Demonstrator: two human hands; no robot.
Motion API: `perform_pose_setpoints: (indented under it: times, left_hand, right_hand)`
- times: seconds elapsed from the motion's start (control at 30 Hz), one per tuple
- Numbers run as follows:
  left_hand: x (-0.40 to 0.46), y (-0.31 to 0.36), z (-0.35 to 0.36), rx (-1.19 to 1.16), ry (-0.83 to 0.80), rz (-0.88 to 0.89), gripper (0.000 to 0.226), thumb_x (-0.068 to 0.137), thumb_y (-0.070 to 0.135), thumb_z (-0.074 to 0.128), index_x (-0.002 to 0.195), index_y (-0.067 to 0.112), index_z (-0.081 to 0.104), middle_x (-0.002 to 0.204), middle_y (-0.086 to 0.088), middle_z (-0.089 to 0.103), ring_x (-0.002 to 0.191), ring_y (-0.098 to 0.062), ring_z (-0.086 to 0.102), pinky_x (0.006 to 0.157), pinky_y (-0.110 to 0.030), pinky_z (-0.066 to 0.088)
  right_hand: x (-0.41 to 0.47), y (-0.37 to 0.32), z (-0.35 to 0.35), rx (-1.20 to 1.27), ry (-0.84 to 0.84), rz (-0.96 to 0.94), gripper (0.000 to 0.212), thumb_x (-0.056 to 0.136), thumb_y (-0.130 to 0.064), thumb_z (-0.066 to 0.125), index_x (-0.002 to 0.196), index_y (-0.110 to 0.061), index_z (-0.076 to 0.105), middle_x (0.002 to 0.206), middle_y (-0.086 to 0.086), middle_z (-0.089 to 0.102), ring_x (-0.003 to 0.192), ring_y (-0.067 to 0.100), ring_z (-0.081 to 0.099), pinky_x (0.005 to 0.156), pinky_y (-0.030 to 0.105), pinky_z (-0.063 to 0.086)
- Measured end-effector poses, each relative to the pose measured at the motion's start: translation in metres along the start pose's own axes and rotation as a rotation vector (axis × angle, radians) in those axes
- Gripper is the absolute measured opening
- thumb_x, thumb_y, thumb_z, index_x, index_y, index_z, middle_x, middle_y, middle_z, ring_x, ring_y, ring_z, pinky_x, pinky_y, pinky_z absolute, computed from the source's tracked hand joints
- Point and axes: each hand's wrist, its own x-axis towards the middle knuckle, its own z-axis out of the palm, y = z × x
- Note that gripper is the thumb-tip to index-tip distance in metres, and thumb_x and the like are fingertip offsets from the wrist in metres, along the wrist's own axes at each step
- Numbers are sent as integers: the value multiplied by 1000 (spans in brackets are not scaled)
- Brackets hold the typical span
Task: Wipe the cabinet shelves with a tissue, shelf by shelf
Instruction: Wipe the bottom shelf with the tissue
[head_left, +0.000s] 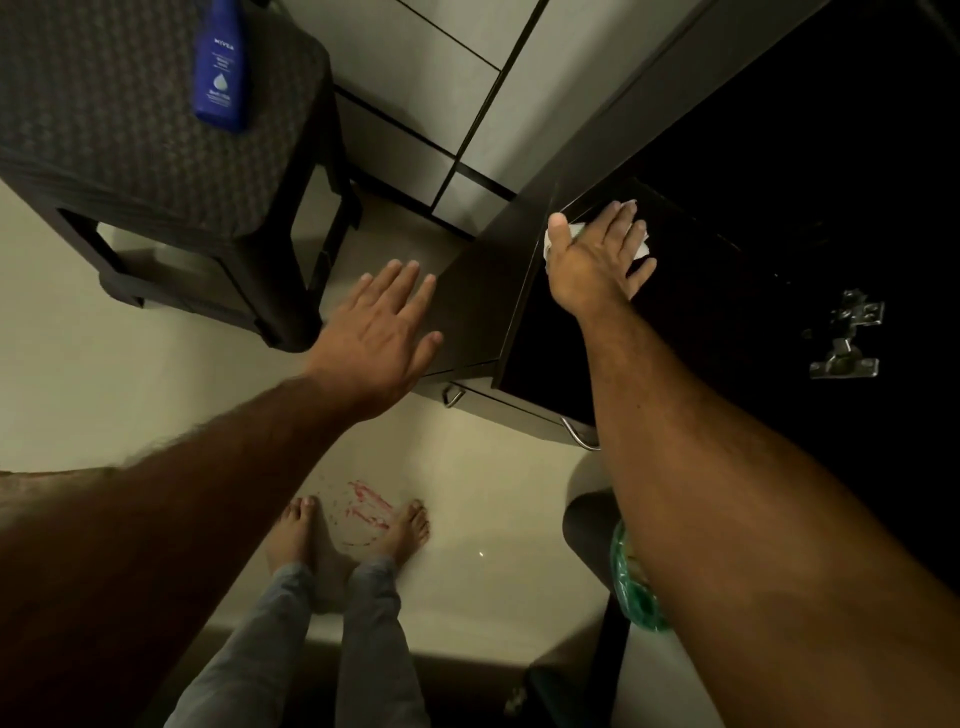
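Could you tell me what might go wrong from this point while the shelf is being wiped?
1. The tissue sits under flat fingers of the right hand, not pinched, so it may bunch up or slip out.
2. The cabinet interior is very dark, so missed patches would be hard to spot.
3. The metal hinge lies near the wiping path and could snag the tissue or scrape the hand.

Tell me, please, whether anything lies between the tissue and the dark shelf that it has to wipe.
Nothing visible does. The right hand presses the white tissue flat onto the dark shelf, fingers spread. The left hand is held open, apart from it, by the cabinet's side panel.
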Motion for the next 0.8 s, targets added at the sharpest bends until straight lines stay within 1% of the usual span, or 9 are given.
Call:
perform_pose_setpoints:
  times: [0.2, 0.27, 0.3, 0.37, 0.4, 0.47, 0.53, 0.67, 0.8]
  left_hand:
    - [4, 3, 1, 27, -9, 5, 66, 99, 51, 12, 153, 18, -3, 162, -6, -5, 149, -19, -9, 120, -34, -5]
    - [6, 7, 1, 17, 0, 1, 66, 99, 51, 12, 153, 18, -2, 162, -7, -4, 149, -19, -8, 119, -34, -4]
    - [6, 10, 1, 8, 0, 1, 65, 99, 51, 12, 153, 18, -1, 162, -7, -3, 149, -18, -8, 119, -34, -4]
    - [5, 18, 3, -14, 1, 7, 65, 99, 52, 12, 153, 18, -1, 162, -6, -3, 149, -18, -8, 119, -34, -5]
    - [5, 22, 3, -28, 4, 11, 66, 99, 52, 11, 153, 18, 0, 162, -6, -3, 149, -18, -7, 119, -33, -5]
    - [5, 28, 5, -55, 3, 21, 67, 97, 55, 8, 153, 18, 1, 162, -6, -2, 149, -17, -7, 119, -33, -4]
    - [7, 33, 7, -81, 19, 21, 70, 97, 59, 5, 153, 18, 2, 162, -6, 0, 148, -16, -6, 119, -32, -4]
    - [15, 39, 7, -128, 67, 22, 76, 91, 62, -1, 153, 18, 6, 162, -6, 4, 149, -15, -3, 119, -31, -3]
    - [23, 48, 4, -159, 97, 3, 77, 91, 62, 1, 154, 18, 8, 162, -6, 6, 149, -16, 0, 120, -33, 0]
  right_hand:
    - [19, 17, -17, -23, -27, 15, 109, 84, -81, 30, 154, -7, -8, 164, 7, -11, 150, 21, -13, 117, 53, -8]
    - [18, 19, -16, 17, 24, -13, 112, 82, -81, 35, 154, -5, -5, 164, 9, -7, 150, 22, -11, 118, 51, -8]
    - [15, 21, -14, 31, 92, -45, 111, 83, -79, 38, 154, -4, -2, 164, 10, -4, 151, 22, -9, 119, 49, -7]
    - [8, 25, -8, -14, 246, -139, 106, 85, -77, 38, 155, -4, 5, 164, 12, 2, 151, 23, -5, 119, 44, -8]
    - [4, 26, -5, -51, 277, -187, 100, 89, -75, 33, 154, -4, 9, 164, 12, 5, 151, 24, -3, 118, 41, -8]
    - [1, 25, 0, -36, 252, -227, 83, 97, -64, 22, 153, -3, 16, 163, 14, 8, 151, 24, -1, 119, 42, -6]
    - [1, 24, 2, 62, 196, -195, 70, 103, -50, 20, 153, -2, 15, 163, 15, 8, 151, 24, -1, 122, 44, -1]
    - [5, 24, 4, 31, 177, -222, 64, 102, -31, 28, 154, 0, 7, 163, 16, 2, 151, 27, -4, 123, 44, 5]
    - [28, 24, -6, -54, 135, -400, 59, 103, -30, 27, 154, -3, 11, 163, 14, 4, 151, 25, -2, 122, 43, 10]
